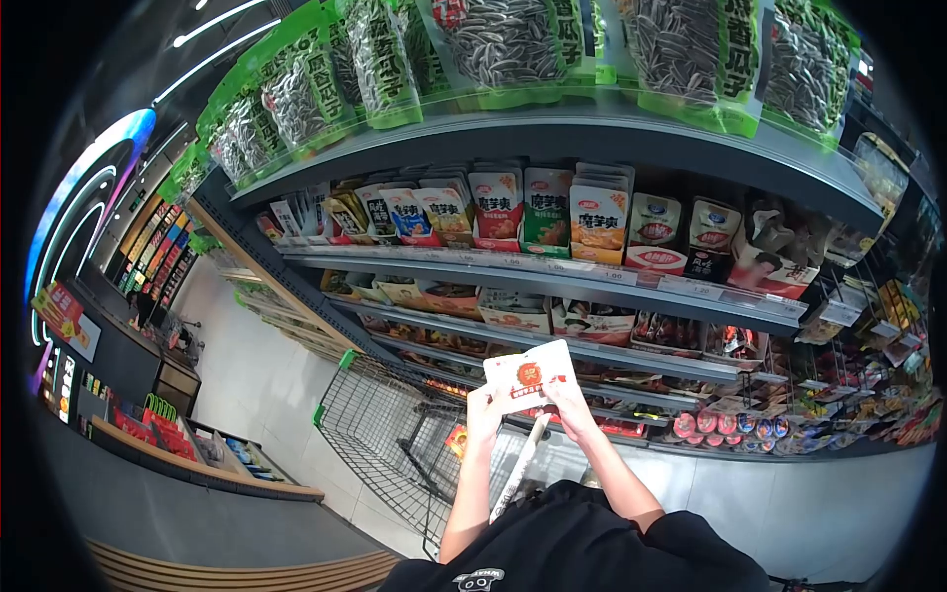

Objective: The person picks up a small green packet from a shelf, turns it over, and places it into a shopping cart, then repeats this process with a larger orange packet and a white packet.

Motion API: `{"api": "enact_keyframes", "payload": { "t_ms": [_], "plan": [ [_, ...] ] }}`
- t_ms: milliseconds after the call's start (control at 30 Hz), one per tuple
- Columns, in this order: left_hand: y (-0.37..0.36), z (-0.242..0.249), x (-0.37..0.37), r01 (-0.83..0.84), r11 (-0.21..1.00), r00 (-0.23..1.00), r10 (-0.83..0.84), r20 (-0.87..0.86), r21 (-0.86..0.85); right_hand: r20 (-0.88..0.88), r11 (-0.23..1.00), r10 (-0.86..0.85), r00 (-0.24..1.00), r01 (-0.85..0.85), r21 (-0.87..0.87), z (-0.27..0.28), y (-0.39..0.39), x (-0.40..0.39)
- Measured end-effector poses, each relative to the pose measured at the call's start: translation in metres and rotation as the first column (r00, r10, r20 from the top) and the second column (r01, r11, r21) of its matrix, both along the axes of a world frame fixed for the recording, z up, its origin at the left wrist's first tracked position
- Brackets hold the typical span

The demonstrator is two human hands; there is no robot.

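Observation:
In front of my chest I hold up a white snack packet (530,377) with a round red emblem and a line of red print. My left hand (482,416) pinches its lower left edge. At the lower right edge, my right hand (574,414) grips it with the thumb on the near face. The packet's upper outline has a step in it near the middle. Beyond it are shelves of bagged snacks, with a row of upright pouches (498,209) in red, green, orange and yellow.
A wire shopping cart (380,464) with green corners stands at my left, a red and yellow packet (457,441) in it. Large green-trimmed seed bags (508,44) line the top shelf. Round cups (725,426) sit low at the right. A counter (212,513) curves along the left.

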State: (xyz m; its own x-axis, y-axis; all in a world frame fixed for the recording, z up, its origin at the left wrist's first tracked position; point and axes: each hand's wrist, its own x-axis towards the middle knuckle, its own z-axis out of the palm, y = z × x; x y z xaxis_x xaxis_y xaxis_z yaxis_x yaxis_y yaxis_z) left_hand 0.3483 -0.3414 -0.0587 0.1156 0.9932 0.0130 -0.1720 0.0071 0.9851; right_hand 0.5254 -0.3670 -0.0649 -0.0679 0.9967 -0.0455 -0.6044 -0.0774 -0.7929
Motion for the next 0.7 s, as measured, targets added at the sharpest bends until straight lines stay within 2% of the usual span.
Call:
{"api": "enact_keyframes", "payload": {
  "t_ms": [133,233,433,700],
  "plan": [
    [-0.002,0.005,0.002,0.008,1.0,1.0,-0.008,0.0,-0.005,-0.001,0.999,0.029,1.0,-0.029,-0.014,-0.004,-0.001,-0.005],
    [-0.003,0.013,0.006,-0.021,0.998,1.0,0.021,0.01,-0.052,-0.005,1.0,-0.014,1.0,0.014,-0.018,0.002,-0.003,-0.007],
    [-0.004,0.013,0.011,-0.006,1.0,1.0,0.007,0.031,-0.028,-0.026,0.997,-0.067,0.997,0.066,-0.037,0.001,-0.005,-0.006],
    [-0.001,0.006,0.009,-0.017,0.999,1.0,0.017,0.001,-0.032,0.03,0.995,-0.098,0.995,0.097,0.028,-0.006,-0.002,-0.008]
  ]
}}
